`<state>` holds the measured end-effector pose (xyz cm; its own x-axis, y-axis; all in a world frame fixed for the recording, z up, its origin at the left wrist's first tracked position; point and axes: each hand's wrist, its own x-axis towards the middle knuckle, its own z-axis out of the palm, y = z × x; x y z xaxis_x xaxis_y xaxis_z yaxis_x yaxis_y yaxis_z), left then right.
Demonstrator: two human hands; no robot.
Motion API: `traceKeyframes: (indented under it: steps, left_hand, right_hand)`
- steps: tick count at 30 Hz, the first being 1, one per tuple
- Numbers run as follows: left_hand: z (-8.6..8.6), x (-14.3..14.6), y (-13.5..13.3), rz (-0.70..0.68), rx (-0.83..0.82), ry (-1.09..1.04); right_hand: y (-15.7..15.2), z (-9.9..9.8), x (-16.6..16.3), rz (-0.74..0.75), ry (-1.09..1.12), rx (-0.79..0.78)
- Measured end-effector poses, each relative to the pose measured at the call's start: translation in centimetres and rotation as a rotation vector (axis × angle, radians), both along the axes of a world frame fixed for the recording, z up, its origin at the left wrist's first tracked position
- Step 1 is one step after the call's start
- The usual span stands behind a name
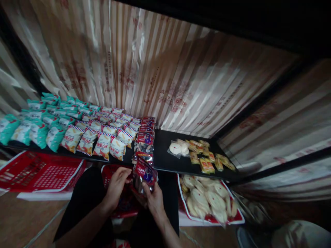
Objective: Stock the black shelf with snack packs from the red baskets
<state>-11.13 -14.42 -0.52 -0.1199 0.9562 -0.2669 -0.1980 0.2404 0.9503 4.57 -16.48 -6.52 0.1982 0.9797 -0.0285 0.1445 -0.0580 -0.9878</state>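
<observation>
Red packet (pixel 147 171), glossy, rectangular, gripped by my right hand (pixel 154 199); whether my curled left hand (pixel 117 184) holds anything, I can't tell.

Lighting is dim. Glare streaks the wrinkled sheeting (pixel 144 58) behind the black shelf (pixel 162 151) — deep shadow lies right of the shelf; lettering on the held packet (pixel 146 172) is blurred.

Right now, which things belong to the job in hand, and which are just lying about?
Likely in the job:
red packet, in the right hand
left hand, close by it
row of similar packets on the shelf

Seemingly just lying about:
teal bags
white-and-orange bags
yellow packs
round white packs
left-side red basket
</observation>
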Motion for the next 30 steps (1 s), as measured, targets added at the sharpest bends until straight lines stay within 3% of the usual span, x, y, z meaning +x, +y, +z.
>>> traceKeyframes:
  steps: [6,11,17,24,27,30]
  left_hand:
    - [-1.8,1.1,0.9,-0.144,-0.05,0.084]
    - [-2.0,2.1,2.7,-0.121,0.045,0.16]
    - [-2.1,3.6,4.1,-0.186,0.158,0.237]
    - [-2.0,4.6,6.3,-0.106,0.437,0.537]
    - [-2.7,4.6,7.5,-0.077,0.558,0.744]
    - [-3.9,4.6,8.2,-0.138,0.63,0.869]
  right_hand:
    - [0.6,2.4,0.9,-0.056,0.125,-0.028]
    - [1.5,3.3,2.0,-0.135,0.094,-0.061]
    - [3.4,3.5,3.3,-0.147,0.062,-0.097]
    - [8.3,4.1,4.5,-0.16,-0.06,-0.018]
    - [11.1,4.7,5.2,-0.168,-0.127,0.031]
    - [13.8,5.0,5.8,-0.161,-0.198,0.019]
